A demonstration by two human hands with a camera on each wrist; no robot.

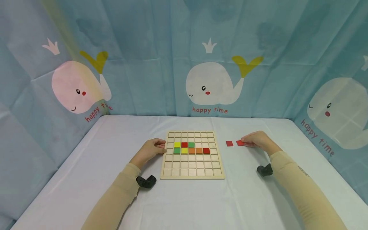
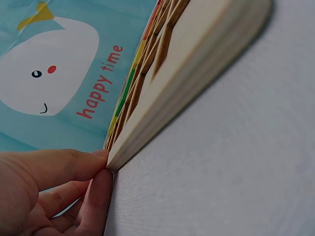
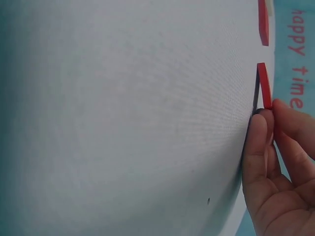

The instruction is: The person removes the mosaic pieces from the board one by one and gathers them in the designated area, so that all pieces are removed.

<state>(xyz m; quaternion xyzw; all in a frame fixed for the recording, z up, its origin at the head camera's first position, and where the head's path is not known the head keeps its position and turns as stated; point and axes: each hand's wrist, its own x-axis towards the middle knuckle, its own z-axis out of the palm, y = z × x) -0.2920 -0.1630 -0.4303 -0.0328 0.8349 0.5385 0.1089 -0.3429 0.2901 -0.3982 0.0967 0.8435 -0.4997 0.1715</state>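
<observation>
A square wooden grid board [image 1: 192,172] lies on the table with two rows of coloured square tiles in its cells. Yellow, red and green tiles make the farther row; green, yellow, orange and red ones the nearer row. At the board's left edge, my left hand [image 1: 150,150] grips the rim between thumb and fingers, seen close up in the left wrist view. To the right of the board, my right hand [image 1: 257,141] pinches a red tile [image 3: 265,86] by its edge, tilted slightly off the table. A second red tile [image 1: 229,143] lies flat between that one and the board.
White cloth [image 1: 184,204] covers the table. Blue curtains [image 1: 149,86] printed with whales stand behind it and at both sides. A dark wrist device sits at each sleeve cuff, one by the left forearm [image 1: 115,195] and one by the right forearm [image 1: 304,188].
</observation>
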